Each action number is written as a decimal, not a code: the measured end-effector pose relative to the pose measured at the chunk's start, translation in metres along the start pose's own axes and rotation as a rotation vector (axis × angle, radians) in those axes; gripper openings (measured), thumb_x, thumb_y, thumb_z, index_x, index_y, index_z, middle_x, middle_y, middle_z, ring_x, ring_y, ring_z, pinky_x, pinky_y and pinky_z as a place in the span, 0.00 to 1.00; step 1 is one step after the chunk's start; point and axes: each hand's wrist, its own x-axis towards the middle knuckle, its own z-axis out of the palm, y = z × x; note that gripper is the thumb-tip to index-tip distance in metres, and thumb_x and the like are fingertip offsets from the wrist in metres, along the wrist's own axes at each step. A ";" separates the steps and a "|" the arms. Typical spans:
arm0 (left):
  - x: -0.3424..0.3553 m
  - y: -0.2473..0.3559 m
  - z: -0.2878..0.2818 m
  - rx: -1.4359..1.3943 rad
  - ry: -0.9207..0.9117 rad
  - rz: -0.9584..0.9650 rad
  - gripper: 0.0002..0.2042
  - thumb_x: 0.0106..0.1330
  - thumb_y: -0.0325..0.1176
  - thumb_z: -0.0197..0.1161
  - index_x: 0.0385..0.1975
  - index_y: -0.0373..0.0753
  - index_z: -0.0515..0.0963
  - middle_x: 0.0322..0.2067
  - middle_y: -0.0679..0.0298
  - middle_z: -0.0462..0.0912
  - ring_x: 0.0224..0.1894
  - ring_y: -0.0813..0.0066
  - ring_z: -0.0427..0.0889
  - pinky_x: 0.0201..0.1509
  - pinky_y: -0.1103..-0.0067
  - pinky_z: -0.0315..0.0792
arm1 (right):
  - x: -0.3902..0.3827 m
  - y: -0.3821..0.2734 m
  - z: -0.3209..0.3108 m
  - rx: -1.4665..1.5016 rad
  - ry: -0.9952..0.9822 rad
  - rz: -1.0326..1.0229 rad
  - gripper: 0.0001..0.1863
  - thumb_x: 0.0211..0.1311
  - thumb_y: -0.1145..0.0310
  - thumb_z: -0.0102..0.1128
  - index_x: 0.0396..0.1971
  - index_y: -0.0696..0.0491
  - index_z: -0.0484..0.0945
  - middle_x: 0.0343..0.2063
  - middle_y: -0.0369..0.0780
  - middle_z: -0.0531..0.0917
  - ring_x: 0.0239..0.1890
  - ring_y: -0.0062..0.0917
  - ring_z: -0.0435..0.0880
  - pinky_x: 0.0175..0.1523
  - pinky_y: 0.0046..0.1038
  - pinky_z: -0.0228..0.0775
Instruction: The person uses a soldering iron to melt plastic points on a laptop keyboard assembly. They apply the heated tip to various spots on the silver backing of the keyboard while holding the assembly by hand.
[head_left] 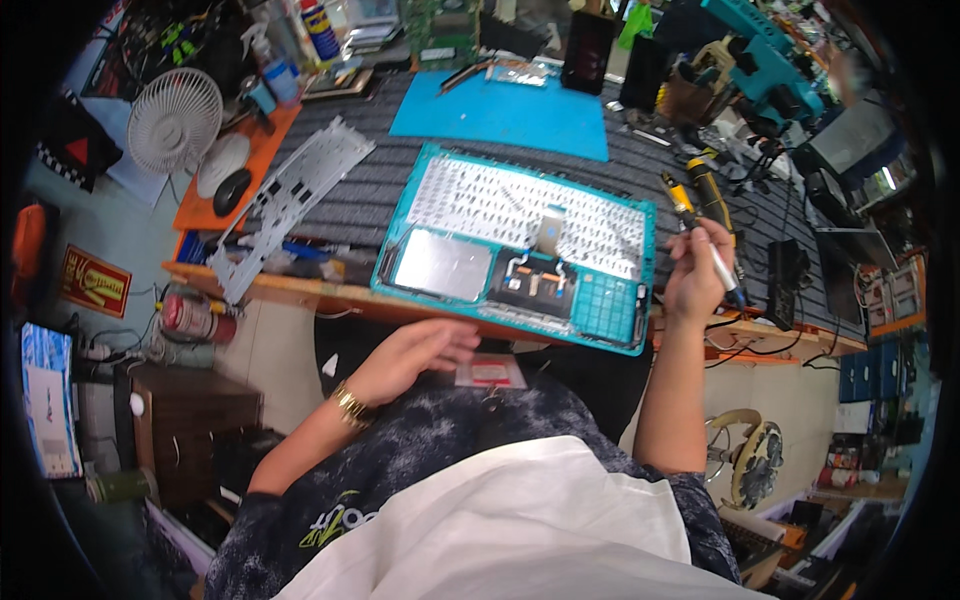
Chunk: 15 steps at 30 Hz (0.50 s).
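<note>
A teal laptop top case lies underside up at the bench's front edge. Its white keyboard backing, touchpad bracket and a loose ribbon cable are exposed. My left hand hovers in front of the case, fingers stretched, holding nothing. To the case's right, my right hand is closed around a slim pen-shaped tool with a white body and a dark blue end. Whether the yellow piece just beyond that hand belongs to this tool, I cannot tell.
A perforated metal keyboard plate leans over the bench edge at left. Behind the case lies a blue mat. A white fan and a black mouse stand farther left. A yellow-black tool lies at right, near cables.
</note>
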 end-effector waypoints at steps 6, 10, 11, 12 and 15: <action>0.021 0.017 0.024 -0.277 0.044 -0.056 0.29 0.89 0.49 0.46 0.65 0.22 0.74 0.62 0.43 0.83 0.62 0.54 0.86 0.67 0.62 0.81 | 0.000 -0.003 0.002 -0.010 -0.029 0.005 0.10 0.76 0.76 0.63 0.52 0.61 0.79 0.33 0.41 0.81 0.31 0.24 0.79 0.43 0.27 0.76; 0.024 0.025 0.031 -0.276 0.106 -0.088 0.32 0.88 0.53 0.48 0.62 0.21 0.77 0.58 0.42 0.86 0.55 0.55 0.90 0.62 0.64 0.85 | 0.002 0.000 0.000 0.017 -0.020 -0.003 0.11 0.76 0.75 0.64 0.53 0.61 0.79 0.33 0.41 0.81 0.31 0.25 0.79 0.44 0.30 0.76; 0.024 0.028 0.033 -0.291 0.136 -0.128 0.33 0.87 0.55 0.51 0.61 0.22 0.78 0.56 0.43 0.87 0.53 0.58 0.92 0.59 0.67 0.86 | 0.002 -0.002 0.000 0.013 -0.017 -0.002 0.11 0.76 0.75 0.64 0.53 0.61 0.79 0.33 0.41 0.81 0.31 0.25 0.79 0.44 0.30 0.76; 0.026 0.033 0.035 -0.292 0.133 -0.131 0.33 0.87 0.55 0.51 0.61 0.22 0.78 0.56 0.43 0.87 0.53 0.58 0.92 0.59 0.67 0.86 | 0.002 -0.003 0.001 0.013 -0.018 0.001 0.11 0.76 0.75 0.64 0.53 0.62 0.79 0.34 0.41 0.81 0.31 0.25 0.79 0.44 0.30 0.77; 0.030 0.041 0.044 -0.432 0.164 -0.254 0.30 0.87 0.50 0.51 0.62 0.19 0.75 0.57 0.36 0.85 0.55 0.50 0.91 0.60 0.61 0.86 | 0.002 -0.003 0.001 0.016 -0.022 0.005 0.11 0.76 0.75 0.63 0.53 0.62 0.79 0.34 0.41 0.81 0.31 0.25 0.79 0.45 0.30 0.77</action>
